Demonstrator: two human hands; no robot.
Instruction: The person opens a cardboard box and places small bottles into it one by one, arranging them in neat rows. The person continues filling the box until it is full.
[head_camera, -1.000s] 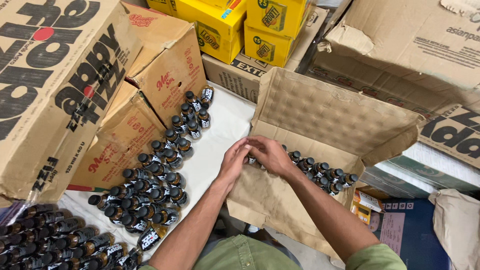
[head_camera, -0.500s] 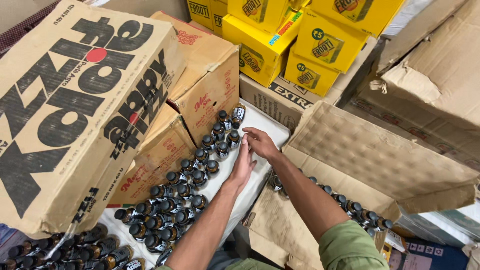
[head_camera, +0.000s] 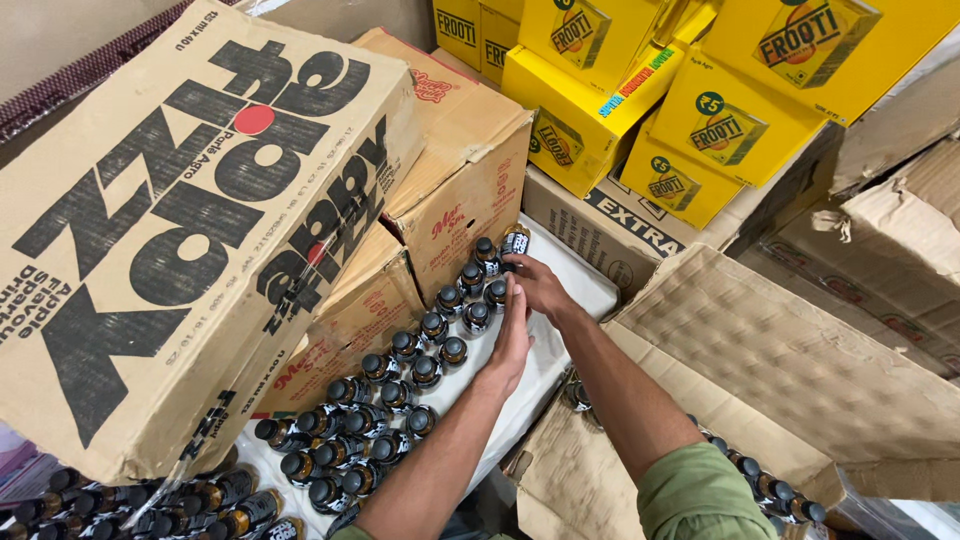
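Note:
Small dark bottles with black caps (head_camera: 400, 370) stand in a long double row on a white surface (head_camera: 578, 290). My left hand (head_camera: 510, 340) lies flat with fingers stretched, pressed against the bottles at the row's far end. My right hand (head_camera: 538, 285) reaches past it, its fingers curled on one bottle (head_camera: 514, 241) at the very end of the row, next to a brown box. More of the same bottles (head_camera: 770, 490) lie in an open cardboard carton (head_camera: 760, 350) at the right, under my right arm.
A large brown printed carton (head_camera: 180, 230) leans over the left side of the row. Smaller brown boxes (head_camera: 470, 170) stand behind the bottles. Yellow cartons (head_camera: 620, 110) are stacked at the back. Torn brown boxes (head_camera: 900, 230) crowd the right.
Both hands left the open carton at the right and moved up and left to the far end of the bottle row. The view swung left with them.

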